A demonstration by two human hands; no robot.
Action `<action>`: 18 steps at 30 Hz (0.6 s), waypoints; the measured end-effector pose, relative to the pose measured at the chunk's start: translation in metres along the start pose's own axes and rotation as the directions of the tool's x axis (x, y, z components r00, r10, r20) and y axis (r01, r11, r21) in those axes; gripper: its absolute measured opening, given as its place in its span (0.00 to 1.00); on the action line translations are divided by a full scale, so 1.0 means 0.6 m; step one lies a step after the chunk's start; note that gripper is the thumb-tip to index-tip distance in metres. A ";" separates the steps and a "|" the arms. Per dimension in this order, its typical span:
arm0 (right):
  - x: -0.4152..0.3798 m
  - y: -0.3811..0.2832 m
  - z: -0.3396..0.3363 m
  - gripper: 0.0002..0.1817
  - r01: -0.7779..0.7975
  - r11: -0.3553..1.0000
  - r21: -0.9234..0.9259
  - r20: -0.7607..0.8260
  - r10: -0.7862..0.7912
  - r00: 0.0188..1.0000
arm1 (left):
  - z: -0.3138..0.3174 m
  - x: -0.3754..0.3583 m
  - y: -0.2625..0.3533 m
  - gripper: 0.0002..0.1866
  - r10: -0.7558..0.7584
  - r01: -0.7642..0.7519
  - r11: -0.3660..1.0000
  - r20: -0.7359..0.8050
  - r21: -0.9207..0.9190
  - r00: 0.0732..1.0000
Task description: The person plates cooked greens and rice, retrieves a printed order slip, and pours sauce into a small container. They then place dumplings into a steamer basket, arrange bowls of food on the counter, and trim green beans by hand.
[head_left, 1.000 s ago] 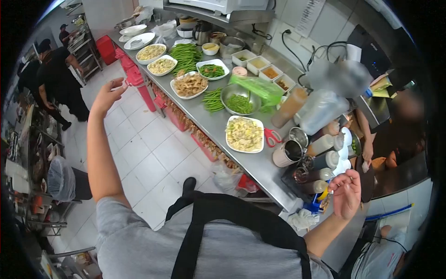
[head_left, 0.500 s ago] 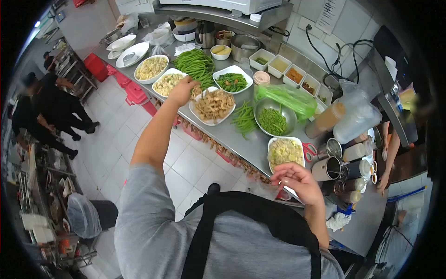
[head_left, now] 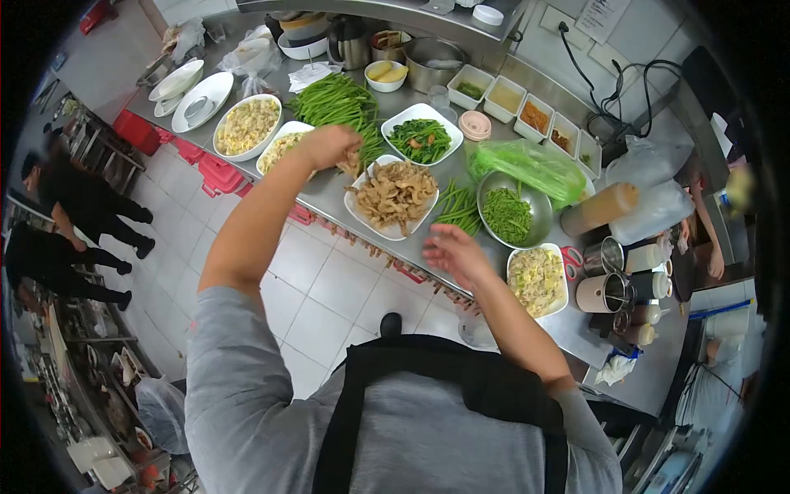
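My left hand is closed in a pinch on a brown strip of food, held over the upper left rim of a white bowl heaped with similar brown strips. My right hand is off the counter's front edge, its fingers apart and holding nothing, just below and right of that bowl. Partly behind my left forearm sits a bowl of fried rice. Cooked leafy greens fill the white bowl behind the brown strips. Another fried rice bowl stands right of my right forearm.
Long green beans lie on the steel counter, and chopped ones fill a metal bowl by a green plastic bag. Red scissors and sauce containers stand right. Two people in dark clothes stand across the aisle.
My right hand has moved left, from the right-hand fried rice bowl to beside the brown strips. My left hand has stayed near their bowl's rim. The view has shifted slightly.
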State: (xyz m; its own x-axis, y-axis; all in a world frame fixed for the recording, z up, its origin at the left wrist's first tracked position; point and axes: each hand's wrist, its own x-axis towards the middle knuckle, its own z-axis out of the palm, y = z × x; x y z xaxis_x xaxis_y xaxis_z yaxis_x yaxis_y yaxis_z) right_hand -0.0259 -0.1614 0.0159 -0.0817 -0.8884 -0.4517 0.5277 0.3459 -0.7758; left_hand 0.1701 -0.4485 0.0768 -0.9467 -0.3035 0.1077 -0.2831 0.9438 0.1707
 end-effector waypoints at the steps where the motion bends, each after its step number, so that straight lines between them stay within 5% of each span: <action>1: 0.021 0.007 -0.001 0.17 -0.002 1.000 -0.010 -0.024 0.002 1.000 | -0.028 -0.003 0.008 0.11 0.021 -0.021 1.000 -0.036 0.003 0.999; 2: 0.028 0.006 0.002 0.17 -0.002 1.000 -0.003 -0.043 0.002 0.999 | -0.059 -0.004 0.015 0.11 0.042 -0.042 0.999 -0.072 0.009 0.996; 3: 0.034 0.005 0.006 0.17 -0.001 1.000 0.006 -0.063 0.002 0.998 | -0.087 -0.006 0.030 0.11 -0.088 0.087 0.995 -0.034 -0.043 0.996; 4: 0.039 0.005 0.008 0.17 0.000 1.000 0.015 -0.082 0.001 0.997 | -0.095 -0.006 0.039 0.11 -0.135 0.136 0.966 0.023 -0.220 0.991; 6: 0.044 0.007 0.011 0.16 -0.016 0.999 0.047 -0.071 0.019 0.997 | -0.098 -0.003 0.062 0.11 -0.201 0.251 0.805 0.151 -0.537 0.968; 7: 0.047 0.009 0.014 0.16 -0.023 0.998 0.064 -0.065 0.027 0.998 | -0.095 -0.001 0.086 0.12 -0.149 0.319 0.622 0.292 -0.715 0.945; 9: 0.057 0.013 0.020 0.16 -0.032 0.996 0.088 -0.053 0.037 0.998 | -0.044 0.018 0.105 0.15 -0.131 0.356 0.727 0.391 -0.587 0.911; 11: 0.068 0.020 0.017 0.16 -0.035 0.994 0.103 -0.049 0.040 0.998 | -0.002 0.022 0.126 0.18 -0.220 0.299 0.886 0.248 -0.353 0.944; 15: 0.079 0.026 0.010 0.15 -0.029 0.988 0.151 -0.025 0.033 0.999 | 0.009 -0.027 0.129 0.17 -0.445 0.346 0.834 -0.153 -0.431 0.882; 17: 0.072 0.026 0.007 0.15 -0.044 0.985 0.165 0.036 0.038 0.999 | 0.009 -0.080 0.097 0.15 -0.693 0.566 0.686 -0.175 -0.458 0.699; 18: 0.067 0.030 0.009 0.16 -0.069 0.983 0.170 0.034 0.064 0.997 | 0.043 -0.113 0.045 0.14 -0.732 0.586 0.677 -0.322 -0.446 0.601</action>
State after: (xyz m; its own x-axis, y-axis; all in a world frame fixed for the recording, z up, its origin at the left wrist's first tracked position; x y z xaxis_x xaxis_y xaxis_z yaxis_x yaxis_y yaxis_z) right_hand -0.0148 -0.1927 -0.0140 -0.0186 -0.8742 -0.4852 0.6680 0.3502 -0.6566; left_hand 0.2227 -0.3989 0.0486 -0.3121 -0.9152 0.2550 -0.6776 0.4026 0.6155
